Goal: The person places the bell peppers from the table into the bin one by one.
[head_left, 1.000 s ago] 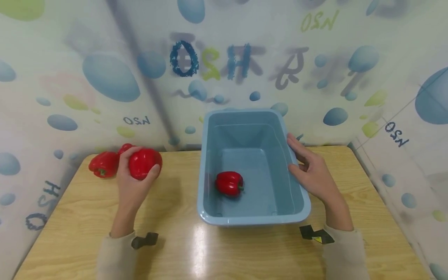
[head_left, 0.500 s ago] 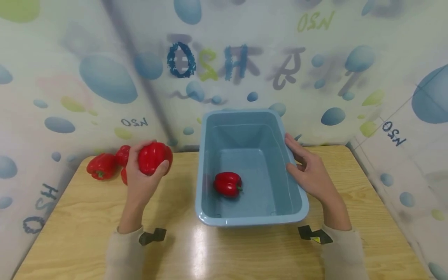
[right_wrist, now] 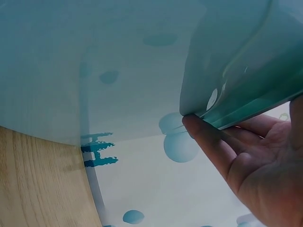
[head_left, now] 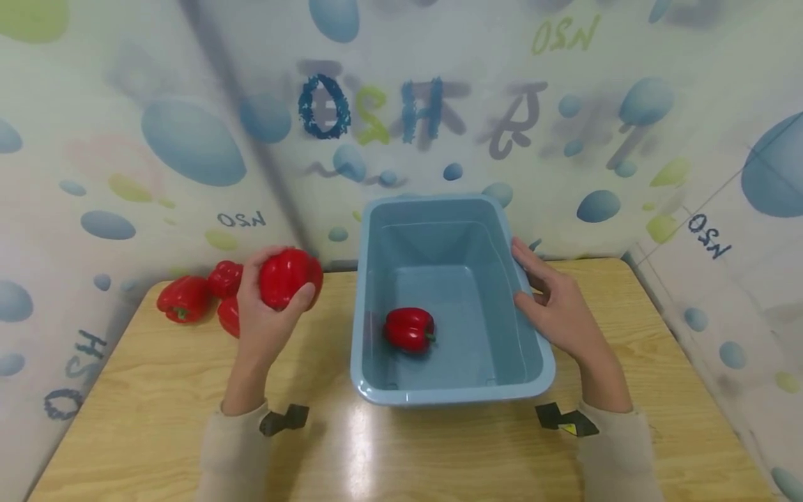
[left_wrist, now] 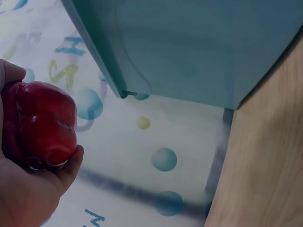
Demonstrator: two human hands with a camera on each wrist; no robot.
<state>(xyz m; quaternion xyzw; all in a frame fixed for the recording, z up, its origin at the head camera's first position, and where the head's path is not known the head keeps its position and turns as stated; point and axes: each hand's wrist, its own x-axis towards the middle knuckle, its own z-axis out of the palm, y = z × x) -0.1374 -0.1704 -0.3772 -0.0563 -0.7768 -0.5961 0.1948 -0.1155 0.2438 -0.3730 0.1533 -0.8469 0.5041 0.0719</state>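
Observation:
My left hand [head_left: 270, 317] holds a red bell pepper [head_left: 291, 277] above the table, left of a blue plastic tub [head_left: 452, 398]. In the left wrist view the pepper [left_wrist: 45, 123] sits between thumb and fingers, its lobed end showing. One red bell pepper [head_left: 409, 330] lies on its side inside the tub, stem to the right. My right hand [head_left: 561, 310] grips the tub's right rim from outside, thumb and fingers at the edge. Up close in the right wrist view, that hand [right_wrist: 251, 165] touches the rim's underside.
Several more red bell peppers [head_left: 185, 298] lie at the table's back left corner, one partly behind my left hand. The wooden table [head_left: 477, 453] meets a patterned wall [head_left: 401, 153] behind the tub.
My left hand has carried its bell pepper rightward and slightly up, away from the other peppers and closer to the tub. The right hand and the tub stay in place.

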